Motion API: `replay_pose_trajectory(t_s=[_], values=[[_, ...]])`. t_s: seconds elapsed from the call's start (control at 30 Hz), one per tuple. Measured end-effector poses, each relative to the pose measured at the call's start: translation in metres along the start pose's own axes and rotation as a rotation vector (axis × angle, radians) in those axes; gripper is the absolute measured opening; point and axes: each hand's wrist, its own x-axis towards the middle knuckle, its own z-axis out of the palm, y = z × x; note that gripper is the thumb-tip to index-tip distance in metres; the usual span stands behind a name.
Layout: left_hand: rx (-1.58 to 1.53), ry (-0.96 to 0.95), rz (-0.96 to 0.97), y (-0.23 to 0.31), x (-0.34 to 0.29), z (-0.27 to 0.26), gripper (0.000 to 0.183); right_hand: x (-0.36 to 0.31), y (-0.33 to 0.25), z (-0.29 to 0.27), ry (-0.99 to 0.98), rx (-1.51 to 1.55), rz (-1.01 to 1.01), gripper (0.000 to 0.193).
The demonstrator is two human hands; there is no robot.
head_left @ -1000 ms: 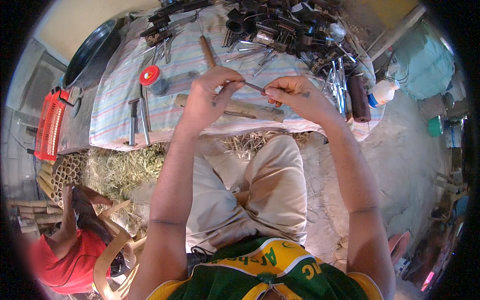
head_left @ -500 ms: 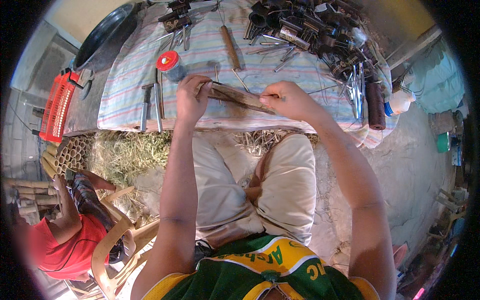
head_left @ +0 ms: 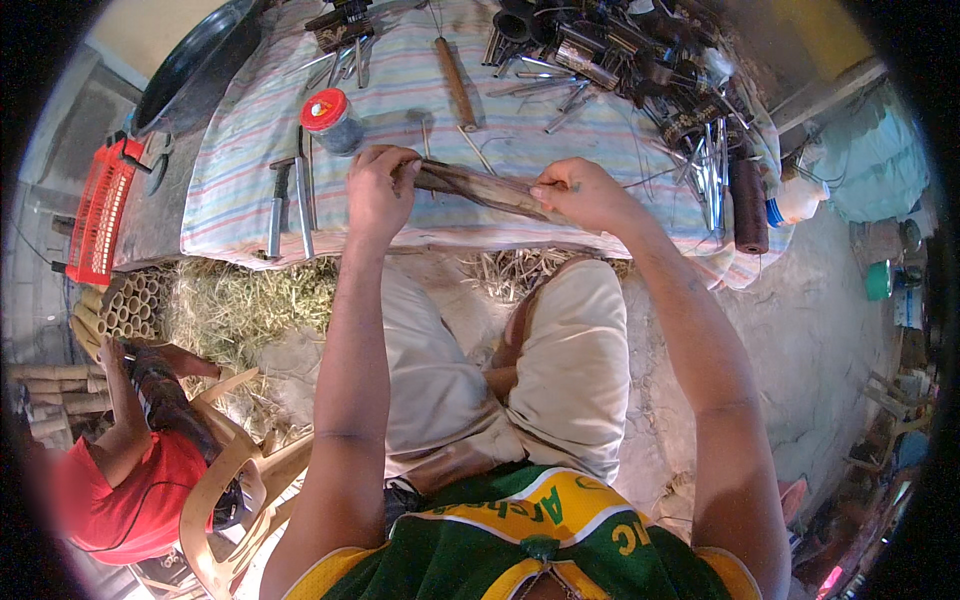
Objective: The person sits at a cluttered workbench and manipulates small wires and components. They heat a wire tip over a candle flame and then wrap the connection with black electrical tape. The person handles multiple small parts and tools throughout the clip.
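Note:
A long, thin brown strip (head_left: 478, 187), dry and creased like a leaf or bark, is stretched between my hands above the near side of the cloth-covered table (head_left: 400, 225). My left hand (head_left: 382, 195) pinches its left end between thumb and fingers. Toward the other end, my right hand (head_left: 588, 195) pinches it too, with that tip partly hidden. Just beyond my left hand stands a clear jar with a red lid (head_left: 326, 110). Long-handled metal tools (head_left: 290, 205) lie left of that hand. A wooden-handled tool (head_left: 455, 85) rests farther back.
Dark engraved-looking tubes and metal rods (head_left: 610, 70) heap up at the back right, beside a dark brown roll (head_left: 750, 210) and a white bottle (head_left: 800, 202). At left are a black basin (head_left: 190, 75), a red crate (head_left: 97, 210), bamboo tubes (head_left: 132, 308) and a seated person in red (head_left: 150, 490).
The strip has turned, so more of its broad face shows between my hands. Both hands keep their pinch. The whole view has shifted slightly.

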Motion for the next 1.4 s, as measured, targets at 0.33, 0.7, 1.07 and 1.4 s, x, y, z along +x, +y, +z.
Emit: replay_pose_trajectory(t_s=[0.33,0.7,1.07,1.4], values=[[-0.040,-0.175,0.350,0.070,0.004,0.012,0.022,0.005,-0.004,0.001,0.001,-0.089,-0.012,0.028],[-0.176,-0.312,0.416,0.084,0.000,0.049,0.015,0.005,0.021,-0.003,-0.110,0.277,0.061,0.024],[-0.008,-0.410,0.473,0.078,0.003,0.052,0.011,-0.023,0.026,-0.013,0.125,-0.051,-0.123,0.020],[0.232,-0.427,0.389,0.082,0.004,0.045,0.014,-0.045,0.028,-0.005,0.330,-0.285,-0.298,0.018]])
